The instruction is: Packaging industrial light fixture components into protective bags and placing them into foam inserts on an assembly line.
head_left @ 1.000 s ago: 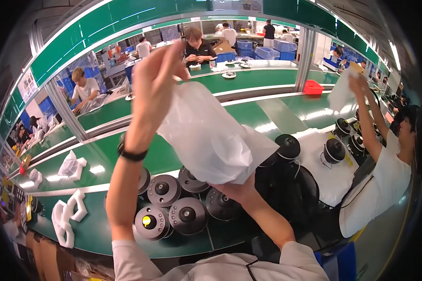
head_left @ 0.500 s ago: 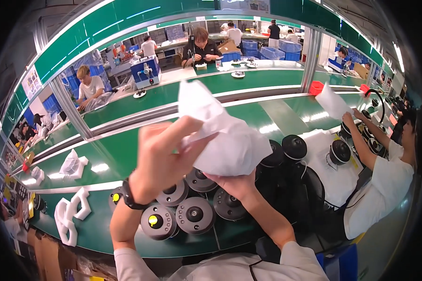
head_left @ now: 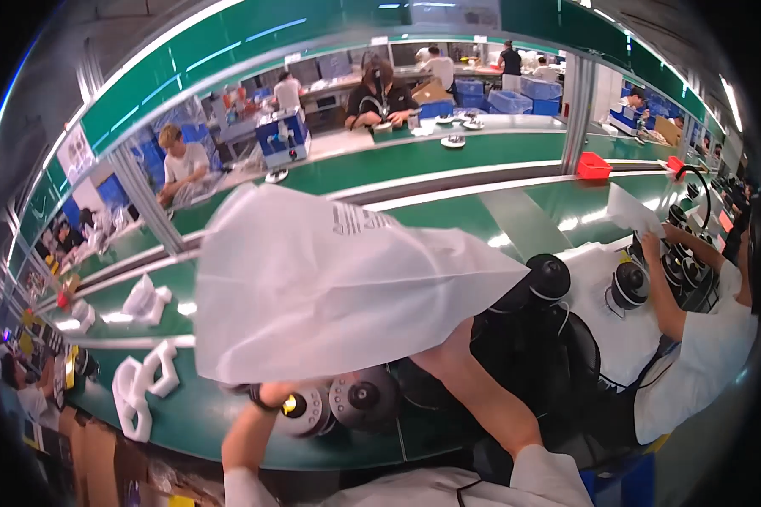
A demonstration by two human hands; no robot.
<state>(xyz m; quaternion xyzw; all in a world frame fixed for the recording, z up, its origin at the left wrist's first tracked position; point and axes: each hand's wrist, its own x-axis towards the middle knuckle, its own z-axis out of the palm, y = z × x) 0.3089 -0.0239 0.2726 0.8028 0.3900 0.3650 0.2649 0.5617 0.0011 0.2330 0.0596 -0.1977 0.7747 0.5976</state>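
A translucent white bag [head_left: 338, 287] with dark print near its top edge is spread wide in front of me. My right hand [head_left: 450, 346] holds it from below at its right part, fingers hidden behind the sheet. Only the wrist edge of my left hand [head_left: 277, 394] shows, under the bag's lower left edge, with a black wristband; its fingers are covered. Below the bag stand grey round housings with black centres, one housing [head_left: 364, 397] beside another with a yellow sticker [head_left: 293, 405]. Whether the bag contains anything, I cannot tell.
White foam pieces [head_left: 134, 397] lie left on the green bench, and a wrapped item [head_left: 146, 300] lies behind them. Black domed units [head_left: 550, 277] stand right. A co-worker [head_left: 693, 338] handles a white bag there. A red bin [head_left: 594, 166] sits beyond the rail.
The bag, bunched up before, now spreads broadly to the left and covers my left hand and several housings. My left hand has moved down behind it. The view has shifted slightly.
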